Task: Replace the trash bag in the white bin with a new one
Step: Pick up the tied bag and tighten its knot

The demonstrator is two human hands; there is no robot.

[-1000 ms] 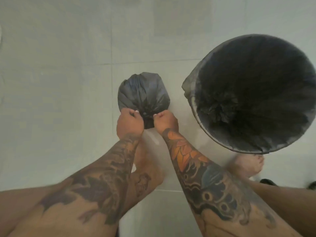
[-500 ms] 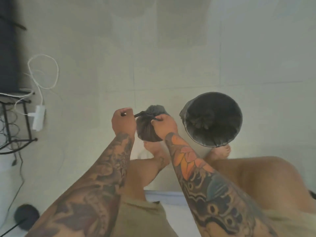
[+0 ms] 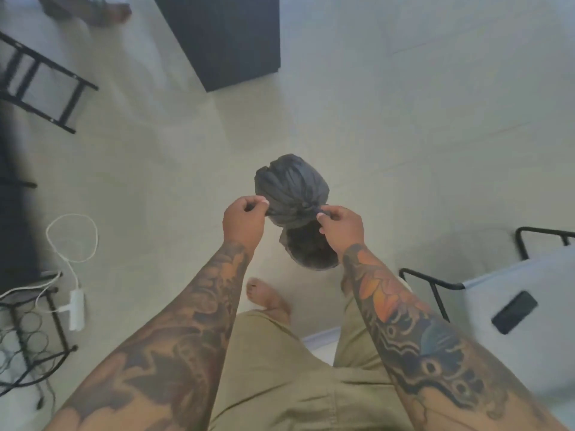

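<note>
So, I'm mid-knot here: the full grey trash bag [image 3: 291, 188] hangs in the air between my two hands, out in front of me over the tiled floor [image 3: 404, 119], gathered tight at the neck. My right hand [image 3: 342, 227] has its fingers [image 3: 323, 216] pinched on one dark tail of the neck, and my left hand [image 3: 244, 219] is curled at the other side. I'd guess it pinches the second tail, but I can't actually make out plastic in that grip. The white bin isn't clearly in view (there's a dark round thing just under the bag, behind my right wrist, could be its lined mouth, can't say).

To do this bit well I'd pull both tails evenly outward so the knot seats low against the bundle, keep the bag's weight on the neck and not on one tail, and throw a second overhand so it doesn't slip. Thin plastic, so I'd go steady and avoid any yanking, since a torn tail means redoing it.
</note>
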